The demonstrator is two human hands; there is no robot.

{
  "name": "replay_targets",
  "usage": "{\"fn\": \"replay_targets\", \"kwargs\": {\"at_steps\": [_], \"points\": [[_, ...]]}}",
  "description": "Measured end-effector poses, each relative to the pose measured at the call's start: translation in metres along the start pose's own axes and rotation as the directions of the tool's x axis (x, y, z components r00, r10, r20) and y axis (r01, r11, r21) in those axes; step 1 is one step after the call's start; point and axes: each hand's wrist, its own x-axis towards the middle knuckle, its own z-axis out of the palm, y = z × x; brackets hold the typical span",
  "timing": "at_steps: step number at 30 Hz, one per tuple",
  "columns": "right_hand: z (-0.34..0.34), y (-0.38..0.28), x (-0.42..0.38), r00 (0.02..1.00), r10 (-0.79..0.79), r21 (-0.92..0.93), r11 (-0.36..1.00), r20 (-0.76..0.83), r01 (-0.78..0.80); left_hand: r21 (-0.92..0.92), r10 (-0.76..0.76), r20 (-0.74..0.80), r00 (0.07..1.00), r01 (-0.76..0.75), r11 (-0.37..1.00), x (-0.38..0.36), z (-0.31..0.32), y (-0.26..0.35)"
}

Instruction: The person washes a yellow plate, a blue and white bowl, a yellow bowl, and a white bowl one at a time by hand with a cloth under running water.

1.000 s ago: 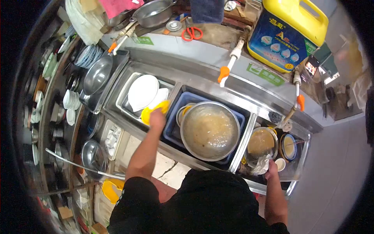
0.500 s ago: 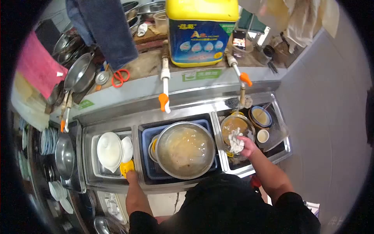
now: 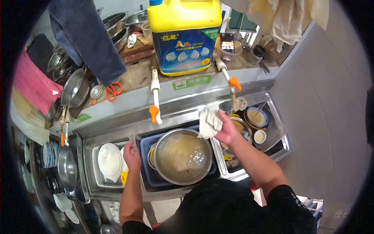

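My right hand point(image 3: 226, 132) grips a crumpled white cloth point(image 3: 210, 121) above the gap between the middle and right sinks. My left hand point(image 3: 133, 156) is raised over the left sink's right edge, holding nothing, its fingers loosely bent and slightly apart. Just below it is a yellow handle-like piece point(image 3: 124, 178), partly hidden by the hand and wrist. Beside it a white lidded dish point(image 3: 110, 159) sits in a pale tray point(image 3: 96, 171). Between my hands stands a large steel basin point(image 3: 183, 156) of cloudy water, set in a blue tub point(image 3: 145, 146).
The right sink holds a pot with brownish water point(image 3: 242, 126), a blue-rimmed bowl point(image 3: 257, 117) and a small white cup point(image 3: 260, 136). Taps with orange handles point(image 3: 154, 114) overhang the sinks. A yellow detergent jug point(image 3: 185, 23), a phone point(image 3: 227, 43) and red scissors point(image 3: 113, 91) are on the ledge.
My right hand has lifted the cloth out of the right sink and moved it left and up. My left hand has let go of the yellow piece and risen. The view has shifted slightly.
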Motion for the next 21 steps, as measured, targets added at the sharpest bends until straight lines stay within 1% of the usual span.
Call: {"fn": "replay_targets", "kwargs": {"at_steps": [2, 3, 4, 5, 6, 7, 8, 9, 10, 12, 14, 15, 16, 17, 18, 19, 20, 21], "points": [[0.046, -0.008, 0.01, 0.996, -0.018, -0.02, 1.0, 0.083, 0.02, 0.08, 0.236, 0.051, 0.97, -0.24, 0.967, 0.039, 0.005, 0.061], [0.063, -0.013, 0.019, 0.995, -0.013, 0.008, 1.0, 0.1, 0.012, 0.01, 0.317, 0.055, 0.947, -0.318, 0.948, 0.062, 0.008, 0.101], [0.085, -0.019, 0.027, 0.992, -0.039, -0.04, 0.998, 0.122, 0.044, -0.058, 0.396, 0.054, 0.917, -0.393, 0.918, 0.084, 0.011, 0.143], [0.103, -0.024, 0.039, 0.984, -0.033, -0.061, 0.997, 0.173, 0.045, -0.058, 0.474, 0.059, 0.878, -0.471, 0.88, 0.103, 0.012, 0.179], [0.122, -0.032, 0.051, 0.972, -0.027, -0.09, 0.995, 0.232, 0.049, -0.058, 0.554, 0.053, 0.831, -0.551, 0.832, 0.125, 0.014, 0.213], [0.145, -0.041, 0.059, 0.965, -0.027, -0.105, 0.993, 0.26, 0.056, -0.021, 0.663, 0.009, 0.748, -0.663, 0.748, 0.15, 0.018, 0.239], [0.169, -0.049, 0.064, 0.966, -0.069, -0.147, 0.983, 0.249, 0.108, 0.029, 0.76, -0.029, 0.65, -0.759, 0.65, 0.175, 0.02, 0.265], [0.192, -0.056, 0.069, 0.965, -0.111, -0.186, 0.97, 0.236, 0.157, 0.071, 0.777, -0.056, 0.627, -0.774, 0.629, 0.198, 0.019, 0.294], [0.214, -0.065, 0.077, 0.936, -0.104, -0.198, 0.964, 0.337, 0.178, 0.112, 0.791, -0.076, 0.607, -0.783, 0.611, 0.221, 0.02, 0.318], [0.263, -0.079, 0.084, 0.896, -0.147, -0.114, 0.97, 0.42, 0.213, 0.257, 0.822, -0.182, 0.539, -0.781, 0.569, 0.278, 0.031, 0.351], [0.311, -0.086, 0.089, 0.883, -0.241, -0.12, 0.942, 0.402, 0.312, 0.359, 0.866, -0.207, 0.455, -0.788, 0.5, 0.33, 0.037, 0.375], [0.326, -0.093, 0.103, 0.874, -0.268, -0.071, 0.944, 0.405, 0.322, 0.363, 0.866, -0.21, 0.454, -0.786, 0.5, 0.346, 0.036, 0.384], [0.34, -0.096, 0.108, 0.877, -0.311, -0.048, 0.935, 0.366, 0.352, 0.415, 0.895, -0.032, 0.444, -0.809, 0.416, 0.36, 0.032, 0.393], [0.349, -0.102, 0.12, 0.869, -0.322, -0.036, 0.932, 0.376, 0.361, 0.45, 0.892, 0.149, 0.428, -0.832, 0.324, 0.368, 0.028, 0.398], [0.356, -0.108, 0.131, 0.861, -0.331, -0.026, 0.929, 0.385, 0.368, 0.455, 0.891, 0.147, 0.43, -0.829, 0.325, 0.366, 0.026, 0.401], [0.361, -0.112, 0.141, 0.861, -0.327, -0.027, 0.93, 0.389, 0.365, 0.43, 0.87, 0.152, 0.469, -0.824, 0.369, 0.362, 0.025, 0.402], [0.366, -0.116, 0.148, 0.862, -0.318, -0.068, 0.925, 0.394, 0.373, 0.402, 0.85, 0.157, 0.503, -0.819, 0.411, 0.362, 0.027, 0.406], [0.368, -0.121, 0.153, 0.864, -0.314, -0.109, 0.917, 0.393, 0.383, 0.397, 0.852, 0.156, 0.5, -0.821, 0.41, 0.365, 0.028, 0.411]]}}
